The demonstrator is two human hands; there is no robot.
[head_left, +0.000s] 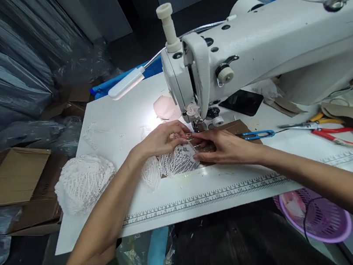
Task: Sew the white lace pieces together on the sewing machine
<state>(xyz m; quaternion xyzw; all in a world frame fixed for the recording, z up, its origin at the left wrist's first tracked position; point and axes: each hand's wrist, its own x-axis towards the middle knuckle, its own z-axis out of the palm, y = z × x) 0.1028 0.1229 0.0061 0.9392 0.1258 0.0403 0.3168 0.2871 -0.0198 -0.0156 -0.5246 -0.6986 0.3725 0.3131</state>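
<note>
Left hand (164,139): we're pinching white lace (182,160) | Right hand (223,146): curled at its right, grip unclear | Far right: sewing machine (255,41)

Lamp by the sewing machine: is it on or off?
On: the lamp's underside glows, and the white table near it is brightly lit.

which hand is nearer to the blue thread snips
Right. The right hand is just left of the blue thread snips; the left hand is farther left, beyond the right hand, at the white lace.
</note>
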